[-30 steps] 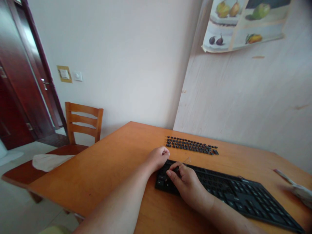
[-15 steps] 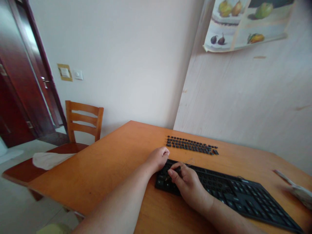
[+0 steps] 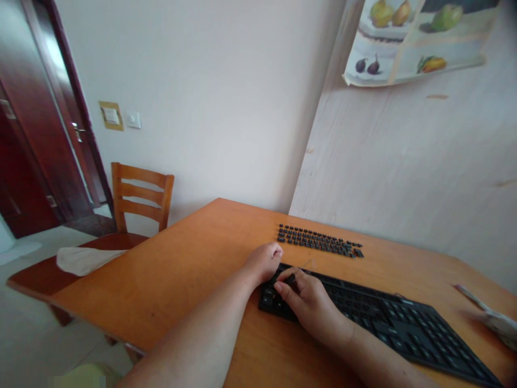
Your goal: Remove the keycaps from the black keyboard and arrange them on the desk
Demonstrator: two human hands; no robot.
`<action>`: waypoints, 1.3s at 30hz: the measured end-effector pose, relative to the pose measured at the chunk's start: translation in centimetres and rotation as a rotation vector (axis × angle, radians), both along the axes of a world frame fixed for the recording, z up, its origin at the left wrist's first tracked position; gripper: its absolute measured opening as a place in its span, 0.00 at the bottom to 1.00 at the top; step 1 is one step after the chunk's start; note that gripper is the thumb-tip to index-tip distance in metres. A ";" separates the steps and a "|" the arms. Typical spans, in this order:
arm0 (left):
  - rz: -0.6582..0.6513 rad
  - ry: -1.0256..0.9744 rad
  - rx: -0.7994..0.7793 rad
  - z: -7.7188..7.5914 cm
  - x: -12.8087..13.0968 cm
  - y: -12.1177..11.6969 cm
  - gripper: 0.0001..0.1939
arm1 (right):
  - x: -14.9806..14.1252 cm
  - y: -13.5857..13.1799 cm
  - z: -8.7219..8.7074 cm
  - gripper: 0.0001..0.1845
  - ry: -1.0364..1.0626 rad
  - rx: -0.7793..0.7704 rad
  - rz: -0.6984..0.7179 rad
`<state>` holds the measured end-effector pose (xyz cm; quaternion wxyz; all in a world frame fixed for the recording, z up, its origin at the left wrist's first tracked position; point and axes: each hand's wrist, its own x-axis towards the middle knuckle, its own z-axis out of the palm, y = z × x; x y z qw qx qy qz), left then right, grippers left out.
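Note:
A black keyboard lies aslant on the table, with many keycaps gone from its left part. At its upper left corner rests my left hand, fingers curled into a fist; whatever may be inside is hidden. My right hand is over the keyboard's left end, thumb and forefinger pinched on a small dark-handled tool. A thin, clear wire-like loop sticks up behind the fingers. The tool's lower end is hard to make out. Behind the keyboard, loose black keycaps sit in several rows.
The wooden table reaches back to the wall. At its right side lies a blurred, slender object beside a pale bundle. A wooden chair with a white cloth on its seat stands at left.
The view has shifted slightly. My right hand makes only small movements over the keyboard's left end, still pinching the tool. My left hand stays at the corner.

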<state>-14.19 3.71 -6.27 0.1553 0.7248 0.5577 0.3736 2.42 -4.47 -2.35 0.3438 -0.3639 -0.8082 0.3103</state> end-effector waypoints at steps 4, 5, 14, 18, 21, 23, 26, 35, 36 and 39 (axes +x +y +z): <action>0.005 0.009 -0.003 0.2 0.1 -0.1 0.11 | -0.5 0.1 0.2 0.12 -0.035 -0.031 0.011; 0.006 0.011 -0.004 0.2 0.1 -0.1 0.11 | -0.6 0.1 0.2 0.12 -0.038 -0.037 0.014; 0.007 0.037 0.000 0.2 0.0 -0.3 0.10 | -0.3 -0.1 -0.1 0.11 0.021 0.031 -0.042; 0.008 0.037 0.004 0.2 0.0 -0.4 0.10 | -0.3 -0.2 -0.5 0.11 0.037 0.023 -0.048; 0.008 0.034 0.008 0.4 0.0 -0.5 0.10 | -0.2 0.1 -0.7 0.12 0.053 0.002 -0.059; 0.002 0.031 0.011 0.5 0.0 -0.7 0.10 | 0.0 0.4 -0.8 0.14 0.087 -0.012 -0.087; -0.010 0.026 0.013 0.6 0.0 -0.9 0.10 | 0.3 1.0 -1.0 0.17 0.158 -0.047 -0.142; -0.015 0.012 0.001 0.8 0.0 -0.7 0.10 | 0.5 0.8 -0.4 0.16 0.314 -0.016 -0.120; -0.016 0.009 0.000 0.8 0.0 -0.7 0.10 | 0.6 0.6 0.0 0.15 0.337 0.016 -0.122; -0.026 0.001 -0.003 0.8 0.0 -0.7 0.10 | 0.9 0.1 1.1 0.14 0.322 0.104 -0.115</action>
